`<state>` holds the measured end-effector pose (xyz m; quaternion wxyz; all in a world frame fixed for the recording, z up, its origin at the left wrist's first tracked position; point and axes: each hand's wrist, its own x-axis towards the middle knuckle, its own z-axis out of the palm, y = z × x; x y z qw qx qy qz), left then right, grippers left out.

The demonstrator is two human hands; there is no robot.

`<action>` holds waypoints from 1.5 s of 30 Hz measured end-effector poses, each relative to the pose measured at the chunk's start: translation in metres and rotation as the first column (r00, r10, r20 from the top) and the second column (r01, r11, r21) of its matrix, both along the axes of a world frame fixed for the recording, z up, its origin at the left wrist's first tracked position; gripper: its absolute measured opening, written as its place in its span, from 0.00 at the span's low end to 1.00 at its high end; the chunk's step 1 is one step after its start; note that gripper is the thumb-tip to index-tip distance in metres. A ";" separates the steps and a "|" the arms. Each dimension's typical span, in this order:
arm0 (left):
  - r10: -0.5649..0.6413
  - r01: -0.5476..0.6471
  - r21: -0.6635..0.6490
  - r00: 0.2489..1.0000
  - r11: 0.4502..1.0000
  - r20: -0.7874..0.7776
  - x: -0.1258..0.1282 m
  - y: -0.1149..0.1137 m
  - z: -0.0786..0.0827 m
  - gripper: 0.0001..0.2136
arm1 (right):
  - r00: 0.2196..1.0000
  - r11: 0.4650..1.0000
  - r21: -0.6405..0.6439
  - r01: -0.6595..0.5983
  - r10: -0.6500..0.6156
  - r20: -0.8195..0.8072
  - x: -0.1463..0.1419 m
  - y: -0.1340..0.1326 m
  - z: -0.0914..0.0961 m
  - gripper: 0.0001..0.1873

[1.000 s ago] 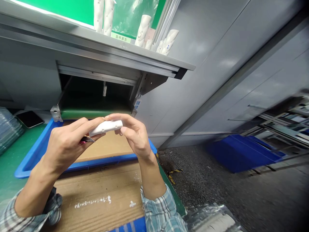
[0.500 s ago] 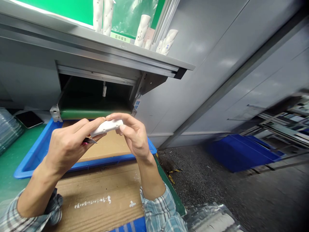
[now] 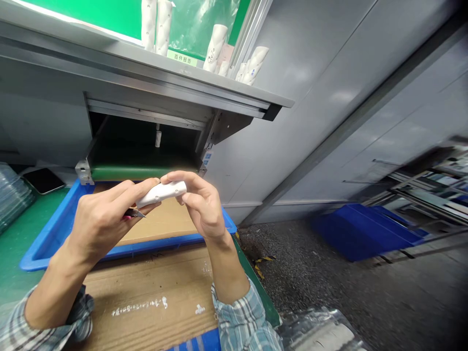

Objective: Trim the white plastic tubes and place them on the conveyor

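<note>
Left hand (image 3: 102, 219): closed, curled around a small knife blade (image 3: 134, 213), with its fingers also touching the left end of the white plastic part.

Right hand (image 3: 204, 209): closed, pinching the right end of the white plastic part (image 3: 161, 193) between thumb and fingers.

White plastic part: held in the air between both hands, above the tray. Its long axis runs left to right, rising slightly rightward, with the blade just below its left end.

Around: a blue plastic tray (image 3: 54, 247) lined with cardboard sits on a green tabletop (image 3: 32, 219). White cylinders stand on a far shelf (image 3: 146, 61).
</note>
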<state>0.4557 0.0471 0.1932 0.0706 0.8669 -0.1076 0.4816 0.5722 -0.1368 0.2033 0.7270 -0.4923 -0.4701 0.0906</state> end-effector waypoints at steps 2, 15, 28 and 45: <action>-0.005 0.005 -0.005 1.000 1.000 0.005 0.000 0.000 0.000 0.14 | 1.000 1.000 0.001 -0.006 0.006 0.001 -0.001 -0.001 0.001 0.15; 0.025 -0.029 0.082 0.998 0.996 0.056 0.001 0.000 -0.002 0.14 | 1.000 0.999 0.038 0.008 -0.007 -0.025 -0.001 0.003 -0.002 0.10; 0.055 -0.056 0.078 0.998 0.995 0.008 -0.001 0.002 0.000 0.13 | 1.000 1.000 -0.029 0.004 -0.004 -0.017 0.001 0.000 0.001 0.12; -0.008 0.007 -0.007 1.000 1.000 -0.011 0.001 0.003 -0.001 0.13 | 1.000 0.999 -0.032 0.004 -0.004 0.013 0.001 -0.003 0.002 0.10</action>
